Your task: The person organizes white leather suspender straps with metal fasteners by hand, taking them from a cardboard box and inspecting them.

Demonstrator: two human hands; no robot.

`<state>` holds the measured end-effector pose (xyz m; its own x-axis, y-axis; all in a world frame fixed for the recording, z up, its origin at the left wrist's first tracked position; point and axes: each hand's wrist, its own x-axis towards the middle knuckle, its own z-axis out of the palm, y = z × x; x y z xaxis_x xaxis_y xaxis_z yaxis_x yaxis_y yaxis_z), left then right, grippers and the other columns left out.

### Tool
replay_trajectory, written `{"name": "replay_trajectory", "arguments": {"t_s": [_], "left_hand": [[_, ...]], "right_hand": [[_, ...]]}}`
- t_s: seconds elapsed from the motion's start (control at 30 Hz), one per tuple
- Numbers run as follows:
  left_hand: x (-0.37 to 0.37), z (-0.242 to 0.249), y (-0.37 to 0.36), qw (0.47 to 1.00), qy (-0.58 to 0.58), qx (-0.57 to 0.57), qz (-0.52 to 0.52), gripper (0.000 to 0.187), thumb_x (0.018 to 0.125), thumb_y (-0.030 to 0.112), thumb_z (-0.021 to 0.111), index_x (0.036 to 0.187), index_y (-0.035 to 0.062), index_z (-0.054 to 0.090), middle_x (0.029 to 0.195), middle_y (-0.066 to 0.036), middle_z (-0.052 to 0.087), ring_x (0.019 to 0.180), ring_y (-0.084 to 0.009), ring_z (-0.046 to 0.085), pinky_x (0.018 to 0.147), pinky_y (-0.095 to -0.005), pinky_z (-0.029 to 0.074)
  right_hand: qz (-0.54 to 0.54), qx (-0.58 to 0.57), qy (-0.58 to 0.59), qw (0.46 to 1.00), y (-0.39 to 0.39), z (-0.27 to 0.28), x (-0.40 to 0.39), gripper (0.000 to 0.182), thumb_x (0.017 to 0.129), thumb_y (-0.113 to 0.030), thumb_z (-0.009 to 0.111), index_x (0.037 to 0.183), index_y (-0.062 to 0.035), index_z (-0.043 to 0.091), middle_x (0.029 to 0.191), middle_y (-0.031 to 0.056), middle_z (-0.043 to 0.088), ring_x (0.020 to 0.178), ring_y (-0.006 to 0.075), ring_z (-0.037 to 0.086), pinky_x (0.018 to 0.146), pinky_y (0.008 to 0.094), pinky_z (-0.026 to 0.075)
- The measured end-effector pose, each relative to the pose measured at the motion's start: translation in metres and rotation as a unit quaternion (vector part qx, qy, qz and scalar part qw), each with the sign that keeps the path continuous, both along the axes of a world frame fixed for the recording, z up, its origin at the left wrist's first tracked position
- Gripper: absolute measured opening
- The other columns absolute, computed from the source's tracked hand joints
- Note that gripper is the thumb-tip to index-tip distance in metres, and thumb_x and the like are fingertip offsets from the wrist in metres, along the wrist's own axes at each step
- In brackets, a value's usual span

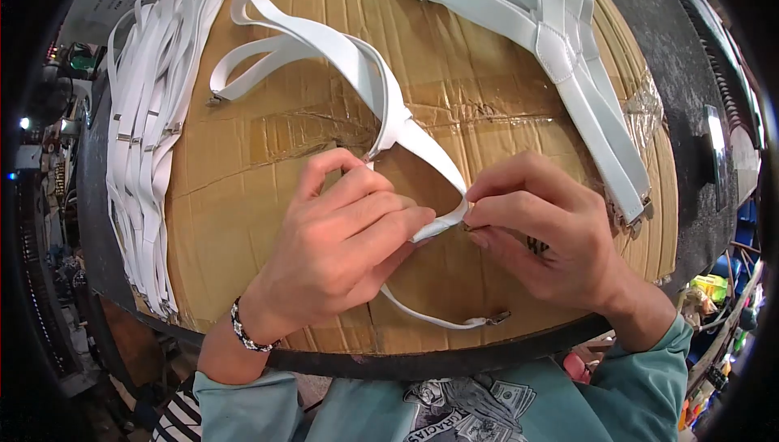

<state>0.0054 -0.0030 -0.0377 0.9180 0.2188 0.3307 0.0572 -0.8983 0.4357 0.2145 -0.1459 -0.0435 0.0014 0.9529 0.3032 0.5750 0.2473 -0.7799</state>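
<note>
Left hand [337, 239], right hand [542, 227]: with both I pinch white strap [393, 124] above cardboard [243, 198], toward front edge; strap bundle [152, 162] lies along left edge.

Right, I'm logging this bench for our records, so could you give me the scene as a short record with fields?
Left hand: left hand grips a white strap
Right hand: right hand pinches the same strap; a small metal piece shows at its fingertips
Loose end: metal clip on a thin white band, lying near the front edge
Left side: bundle of white straps
Right side: white suspenders
Surface: cardboard on a dark table
Left wrist: beaded bracelet
</note>
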Motion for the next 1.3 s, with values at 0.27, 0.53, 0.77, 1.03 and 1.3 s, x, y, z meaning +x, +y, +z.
{"name": "replay_trajectory", "arguments": {"t_s": [0.27,0.53,0.77,1.03,1.3], "left_hand": [[0.001,-0.005,0.003,0.999,-0.010,-0.033,-0.008,0.031,0.065,0.008,0.086,0.094,0.0065,0.076,0.085,-0.002,0.070,0.084,-0.0220,0.062,0.088,-0.0411,0.042],[0.001,-0.006,0.006,0.997,-0.020,-0.076,-0.017,0.031,0.062,0.007,0.082,0.092,0.0041,0.074,0.088,-0.004,0.068,0.084,-0.0242,0.062,0.087,-0.0428,0.038],[0.001,-0.011,0.007,0.997,-0.020,-0.068,-0.029,0.031,0.061,0.007,0.082,0.091,0.0044,0.074,0.088,-0.004,0.068,0.084,-0.0239,0.061,0.087,-0.0419,0.038],[0.001,-0.009,0.007,0.997,-0.022,-0.077,-0.023,0.033,0.059,0.006,0.082,0.090,0.0045,0.074,0.086,-0.004,0.067,0.082,-0.0240,0.060,0.087,-0.0418,0.039],[0.003,-0.011,0.005,0.997,-0.027,-0.063,-0.026,0.032,0.061,0.006,0.083,0.091,0.0047,0.074,0.086,-0.004,0.067,0.081,-0.0241,0.061,0.086,-0.0420,0.039]], "right_hand": [[-0.011,0.021,-0.015,1.000,0.004,0.000,-0.002,0.030,0.075,0.005,0.083,0.102,-0.0054,0.073,0.096,0.0095,0.065,0.081,0.0222,0.067,0.066,0.0328,0.053],[0.023,0.077,-0.046,0.996,0.013,-0.004,-0.014,0.028,0.074,0.006,0.080,0.099,-0.0029,0.071,0.093,0.0098,0.065,0.070,0.0226,0.067,0.057,0.0325,0.052],[0.024,0.029,-0.073,0.997,0.008,-0.003,-0.004,0.029,0.072,0.008,0.079,0.097,-0.0030,0.069,0.092,0.0104,0.064,0.069,0.0234,0.066,0.057,0.0337,0.053],[0.022,0.047,-0.033,0.998,0.014,0.003,-0.014,0.029,0.070,0.008,0.079,0.095,-0.0035,0.068,0.092,0.0101,0.065,0.070,0.0234,0.067,0.058,0.0336,0.053],[0.044,-0.014,-0.087,0.995,0.010,0.002,-0.004,0.027,0.073,0.008,0.077,0.095,-0.0028,0.067,0.092,0.0108,0.064,0.072,0.0257,0.067,0.061,0.0339,0.054]]}}
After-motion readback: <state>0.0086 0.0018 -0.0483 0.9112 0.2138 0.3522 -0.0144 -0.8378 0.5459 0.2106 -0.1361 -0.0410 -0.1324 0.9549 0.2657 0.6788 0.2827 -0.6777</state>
